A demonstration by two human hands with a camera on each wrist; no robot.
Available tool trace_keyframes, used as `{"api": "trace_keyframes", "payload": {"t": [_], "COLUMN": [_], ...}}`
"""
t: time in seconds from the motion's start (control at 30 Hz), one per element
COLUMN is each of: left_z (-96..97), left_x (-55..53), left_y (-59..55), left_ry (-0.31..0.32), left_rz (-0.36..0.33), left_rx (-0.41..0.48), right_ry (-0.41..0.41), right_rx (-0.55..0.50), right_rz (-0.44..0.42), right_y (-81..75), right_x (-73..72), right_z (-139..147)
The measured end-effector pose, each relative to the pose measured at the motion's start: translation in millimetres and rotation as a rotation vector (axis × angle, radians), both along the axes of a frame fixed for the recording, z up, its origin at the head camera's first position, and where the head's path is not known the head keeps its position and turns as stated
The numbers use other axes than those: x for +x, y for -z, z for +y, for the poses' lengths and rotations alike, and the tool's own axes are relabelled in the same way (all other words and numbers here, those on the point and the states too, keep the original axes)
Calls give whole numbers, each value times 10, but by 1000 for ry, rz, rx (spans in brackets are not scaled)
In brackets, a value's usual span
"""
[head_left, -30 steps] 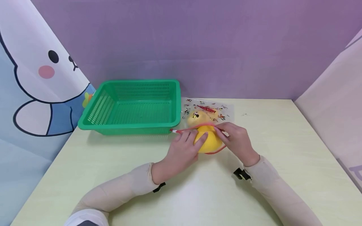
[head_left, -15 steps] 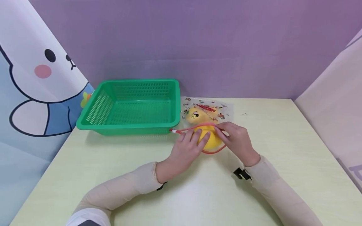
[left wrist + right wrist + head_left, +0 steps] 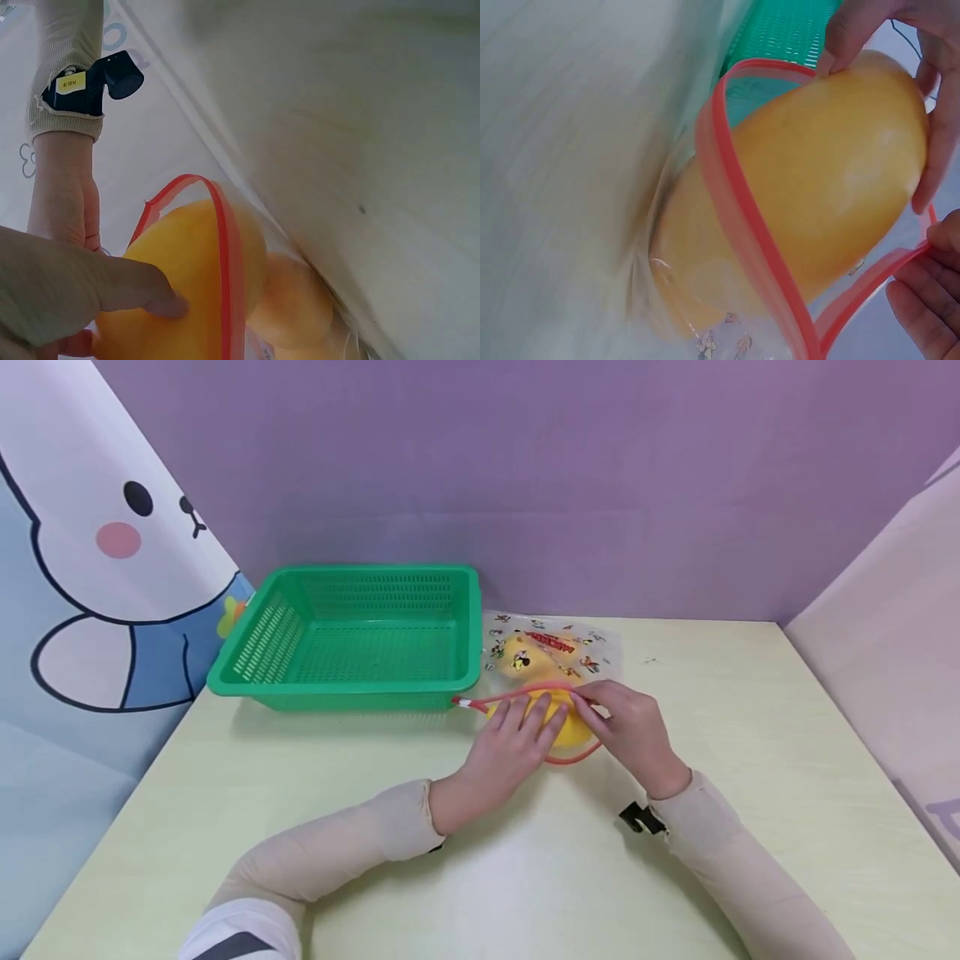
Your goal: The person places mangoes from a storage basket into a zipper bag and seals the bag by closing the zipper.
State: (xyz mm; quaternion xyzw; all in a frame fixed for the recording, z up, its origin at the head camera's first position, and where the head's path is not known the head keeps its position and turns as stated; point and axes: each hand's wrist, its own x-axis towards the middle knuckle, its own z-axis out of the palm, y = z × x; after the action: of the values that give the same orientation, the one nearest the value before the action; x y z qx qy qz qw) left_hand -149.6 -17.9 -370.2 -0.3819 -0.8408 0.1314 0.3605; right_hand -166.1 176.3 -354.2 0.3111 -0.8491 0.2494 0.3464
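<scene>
Near the head frame's centre, the left hand (image 3: 504, 753) grips a yellow toy (image 3: 574, 732) partly inside a clear bag (image 3: 611, 647); the right hand (image 3: 632, 724) pinches its red rim (image 3: 576, 760). Only the right wrist view shows green basket (image 3: 787, 34) beyond that rim.

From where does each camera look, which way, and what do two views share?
Head: worn on the head, facing forward and down at the table; left hand, right hand and both sleeves show.
Left wrist: on that wrist, facing across the yellow toy toward the right hand and sleeve; left thumb in foreground.
Right wrist: on that wrist, facing across the bag and toy toward left hand and green basket; right fingers at lower right.
Shared by head and right wrist: green basket, toy.
</scene>
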Motion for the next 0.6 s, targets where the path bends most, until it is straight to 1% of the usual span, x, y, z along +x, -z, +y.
{"api": "trace_keyframes", "payload": {"t": [0.17,0.27,0.47,0.6], "left_z": [5,10,57,121], "left_x": [6,4,-21,-49], "left_y": [-24,-40,-63,-99], "left_ry": [-15,-38,-72,-115], "left_rz": [-47,-71,-77,-93], "left_rx": [-81,-122,-191,-261], "right_ry": [-8,-11,-12,-1], "right_rx": [-8,-6,-6,-2], "right_rz": [17,24,28,12], "right_y": [-8,-5,6,14], "right_x": [-10,-20,-12,2], "right_z": [-3,-3,-5,-7]}}
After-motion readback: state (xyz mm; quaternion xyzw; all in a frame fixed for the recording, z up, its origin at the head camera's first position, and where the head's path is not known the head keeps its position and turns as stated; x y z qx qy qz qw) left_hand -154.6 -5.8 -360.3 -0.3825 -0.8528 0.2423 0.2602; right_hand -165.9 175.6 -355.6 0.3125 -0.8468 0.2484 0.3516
